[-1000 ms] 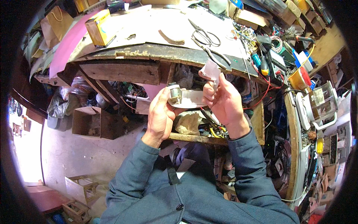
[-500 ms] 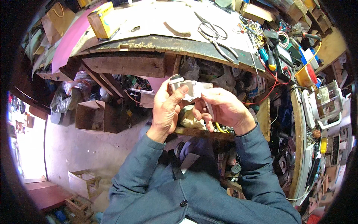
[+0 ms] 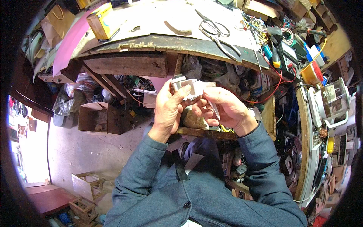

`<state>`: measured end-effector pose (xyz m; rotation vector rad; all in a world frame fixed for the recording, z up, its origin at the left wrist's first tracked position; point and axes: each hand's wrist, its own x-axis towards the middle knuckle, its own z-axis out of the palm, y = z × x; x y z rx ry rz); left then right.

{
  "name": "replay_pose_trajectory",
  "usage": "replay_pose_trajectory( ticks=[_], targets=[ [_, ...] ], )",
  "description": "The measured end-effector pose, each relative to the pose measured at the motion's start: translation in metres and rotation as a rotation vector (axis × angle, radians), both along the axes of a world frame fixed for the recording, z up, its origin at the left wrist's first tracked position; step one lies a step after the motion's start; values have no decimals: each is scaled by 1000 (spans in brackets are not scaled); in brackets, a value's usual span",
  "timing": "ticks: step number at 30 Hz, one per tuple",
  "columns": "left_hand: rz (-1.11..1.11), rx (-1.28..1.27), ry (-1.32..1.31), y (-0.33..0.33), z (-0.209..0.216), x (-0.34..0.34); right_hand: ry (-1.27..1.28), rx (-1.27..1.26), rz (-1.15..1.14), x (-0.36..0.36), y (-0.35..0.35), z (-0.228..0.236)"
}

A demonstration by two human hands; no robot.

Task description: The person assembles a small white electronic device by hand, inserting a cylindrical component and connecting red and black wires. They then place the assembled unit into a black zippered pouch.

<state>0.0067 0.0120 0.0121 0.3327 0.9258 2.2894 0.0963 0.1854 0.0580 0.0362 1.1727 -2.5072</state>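
Observation:
My left hand (image 3: pixel 167 109) is closed around a white plastic housing (image 3: pixel 196 89) with a rounded, dark-topped end (image 3: pixel 178 83), its thumb pressed on the near side. From the other side my right hand (image 3: pixel 231 109) pinches the housing's right end between thumb and fingers. A thin, pale, pointed piece (image 3: pixel 214 110) sticks out below the right thumb; its kind I cannot make out. Both hands are in front of the bench edge, above my lap. Fingers hide part of the housing.
The bench (image 3: pixel 151 26) holds scissors (image 3: pixel 213 27), pliers (image 3: pixel 225 46), a curved strip (image 3: pixel 177 28) and a yellow box (image 3: pixel 104 23). Screwdrivers (image 3: pixel 276 60), a meter (image 3: pixel 289 56) and tangled wires lie at right. A clear-sided appliance (image 3: pixel 334 99) stands farther right; a cardboard box (image 3: pixel 99 118) sits on the floor.
The right fingers have curled closer beneath the housing, and the thin pale piece shows more plainly below the right thumb. The left hand keeps its hold.

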Motion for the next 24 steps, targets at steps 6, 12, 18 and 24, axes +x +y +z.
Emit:
replay_pose_trajectory(
  ticks=[6, 12, 18, 24],
  targets=[
    [6, 6, 13, -1, -7, -1, -15, 11, 14, -1, -2, 2],
    [39, 23, 0, 1, -7, 1, -115, 53, -15, 0, -4, 6],
    [17, 10, -1, -1, -1, 3, -66, 126, -3, 0, -3, 0],
    [43, -6, 27, 2, -6, 2, -60, 222, -33, -1, -5, -2]
  ],
)
